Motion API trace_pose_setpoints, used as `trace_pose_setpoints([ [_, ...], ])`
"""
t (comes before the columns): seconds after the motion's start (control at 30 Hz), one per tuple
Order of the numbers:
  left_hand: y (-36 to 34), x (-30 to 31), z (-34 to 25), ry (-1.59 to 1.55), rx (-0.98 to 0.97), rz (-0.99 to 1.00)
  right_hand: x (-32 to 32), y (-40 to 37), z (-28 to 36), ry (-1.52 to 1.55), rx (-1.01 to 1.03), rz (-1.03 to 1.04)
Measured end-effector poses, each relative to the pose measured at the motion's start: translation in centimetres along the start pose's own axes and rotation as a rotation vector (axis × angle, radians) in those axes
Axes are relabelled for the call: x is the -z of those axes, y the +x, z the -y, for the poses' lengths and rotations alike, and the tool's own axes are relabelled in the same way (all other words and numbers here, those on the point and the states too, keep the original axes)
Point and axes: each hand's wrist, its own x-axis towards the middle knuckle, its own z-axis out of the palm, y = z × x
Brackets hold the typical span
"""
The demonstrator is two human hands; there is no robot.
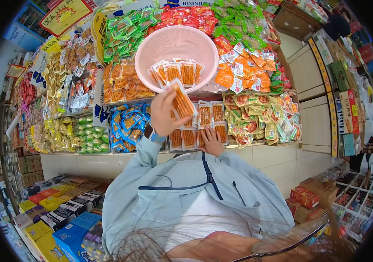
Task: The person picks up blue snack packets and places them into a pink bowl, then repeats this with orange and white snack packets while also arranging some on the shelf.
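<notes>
Left hand (pixel 164 112) grips snack packets (pixel 182 104) by the pink basin (pixel 176 41); right hand (pixel 213 143) rests, fingers spread, on packs (pixel 189 139) nearer than it. Light squeeze, edges lined up, imo.

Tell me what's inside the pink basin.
Inside the pink basin lie overlapping packets of orange-brown sticks. Whatever is beneath them is covered and cannot be seen.

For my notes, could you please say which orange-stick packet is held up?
The slanted packet in the left hand; others lie in the pink basin or around the right hand.
</notes>
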Motion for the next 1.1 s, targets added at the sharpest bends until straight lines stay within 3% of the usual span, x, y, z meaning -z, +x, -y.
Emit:
trace_pose_setpoints([
  [0.1, 4.7, -0.2, 2.0, 0.111, -0.058, -0.086, 0.1, -0.1, 0.1, 0.007, 0.002, -0.006],
  [0.2, 8.1, -2.4, 5.9, 0.230, -0.024, 0.065, 0.2, -0.1, 0.1, 0.009, -0.002, -0.001],
  [0.3, 8.3, -5.3, 9.8, 0.411, 0.246, 0.704, 0.6, 0.0, 0.2, 0.010, -0.006, 0.017],
  [0.4, 9.2, -5.7, 10.4, 0.243, 0.380, 0.777, 0.7, -0.1, 0.3, -0.024, -0.008, 0.009],
  [0.5, 8.4, -6.2, 10.2, 0.289, 0.319, 0.691, 0.0, -0.2, 0.0, -0.022, 0.005, -0.024],
  [0.7, 8.7, -5.9, 10.1, 0.268, 0.341, 0.711, -0.4, -0.1, 0.0, 0.008, -0.014, 0.011],
  [0.8, 7.1, -6.7, 11.3, 0.315, 0.261, 0.553, -0.5, 0.0, -0.2, 0.003, -0.006, 0.042],
  [0.9, 5.8, -5.1, 6.5, 0.413, -0.021, 0.115, 0.1, -0.2, 0.0, 0.013, -0.012, 0.042],
  [0.93, 4.7, -5.0, 5.2, 0.257, -0.035, 0.052, 0.1, -0.2, 0.0, 0.004, -0.008, 0.036],
  [1.0, 0.5, -5.1, 3.0, 0.158, -0.035, 0.321, -0.2, -0.1, -0.1, -0.016, -0.001, 0.021],
  [1.03, -2.0, -6.0, 2.6, 0.128, -0.189, 0.293, -0.2, -0.1, -0.1, -0.011, -0.005, 0.025],
  [1.07, -5.3, -7.7, 3.5, 0.131, -0.172, 0.447, 0.0, -0.1, 0.0, -0.007, -0.009, 0.029],
  [1.1, -7.6, -8.8, 4.4, 0.158, -0.078, 0.478, 0.1, -0.2, 0.1, -0.002, -0.009, 0.035],
])
